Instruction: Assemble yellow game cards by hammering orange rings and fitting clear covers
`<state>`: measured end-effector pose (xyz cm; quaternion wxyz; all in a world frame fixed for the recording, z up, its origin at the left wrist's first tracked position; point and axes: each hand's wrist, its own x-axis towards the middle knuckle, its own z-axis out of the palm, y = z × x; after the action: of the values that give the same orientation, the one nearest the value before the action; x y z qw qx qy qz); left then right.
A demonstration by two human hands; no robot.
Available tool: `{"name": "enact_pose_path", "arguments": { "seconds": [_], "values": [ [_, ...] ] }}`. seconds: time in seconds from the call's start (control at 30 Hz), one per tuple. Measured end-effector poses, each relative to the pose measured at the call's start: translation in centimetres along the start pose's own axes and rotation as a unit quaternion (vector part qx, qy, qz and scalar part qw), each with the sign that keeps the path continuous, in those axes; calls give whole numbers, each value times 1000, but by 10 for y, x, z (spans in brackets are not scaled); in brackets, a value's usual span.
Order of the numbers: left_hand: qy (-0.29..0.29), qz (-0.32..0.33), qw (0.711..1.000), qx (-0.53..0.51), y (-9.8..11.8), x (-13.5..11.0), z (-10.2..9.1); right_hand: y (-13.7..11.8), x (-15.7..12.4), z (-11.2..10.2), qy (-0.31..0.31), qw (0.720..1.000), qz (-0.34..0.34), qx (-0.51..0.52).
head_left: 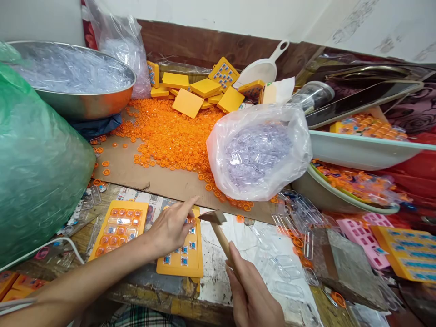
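Half hidden: our left hand (170,231) covers much of the yellow tray (184,256).
Left fingers: extended, pressing it.
Right hand (254,295): clenched around the hammer (218,229), head beside the tray.

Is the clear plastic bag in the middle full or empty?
Full. The bag bulges with little clear plastic pieces, seen through its skin.

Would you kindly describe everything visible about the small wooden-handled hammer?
The small wooden-handled hammer has a pale, round wooden shaft and a short blocky head of dull brownish look. The right hand grips the lower shaft, which slants up and to the left. The head hovers at the top right corner of the yellow plastic tray that the left hand rests on; whether head and tray touch is unclear.
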<state>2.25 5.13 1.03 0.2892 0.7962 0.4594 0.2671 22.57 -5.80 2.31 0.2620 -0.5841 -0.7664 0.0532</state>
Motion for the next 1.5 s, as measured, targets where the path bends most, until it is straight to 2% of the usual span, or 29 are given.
{"name": "enact_pose_path", "arguments": {
  "seconds": [0.1,0.3,0.43,0.53,0.63,0.73,0.77,0.8,0.9,1.0,1.17,1.27,1.37,1.5],
  "values": [
    [-1,3,1000,-8,0,1,-2,1,0,1,30,999,-5,36],
    [-8,-23,1000,-20,2,4,-6,5,0,-4,-61,998,-30,-15],
    [-8,-33,998,-44,2,2,-2,6,1,-7,-43,998,-34,1],
    [-13,-35,997,-61,0,1,0,8,0,-5,-69,997,-22,14],
    [12,-30,998,-54,-13,8,-15,13,-6,0,-56,994,41,82],
    [116,-42,989,82,-44,27,-49,21,-15,6,-14,973,157,168],
    [153,-78,974,149,-56,34,-62,23,-18,7,-6,961,200,191],
    [168,-101,966,167,-69,41,-72,25,-21,8,0,948,239,211],
    [164,-129,961,181,-96,55,-89,23,-26,7,12,916,308,256],
    [122,-119,972,161,-104,58,-85,15,-26,5,35,907,321,270],
    [91,-97,981,139,-103,57,-75,1,-21,4,62,917,306,248],
    [84,-87,983,140,-96,55,-75,1,-20,8,56,936,265,222],
    [65,-67,988,126,-70,39,-66,4,-19,11,42,965,177,189],
    [5,15,999,52,-19,4,-38,0,-9,10,53,987,70,134]
  ]
}}
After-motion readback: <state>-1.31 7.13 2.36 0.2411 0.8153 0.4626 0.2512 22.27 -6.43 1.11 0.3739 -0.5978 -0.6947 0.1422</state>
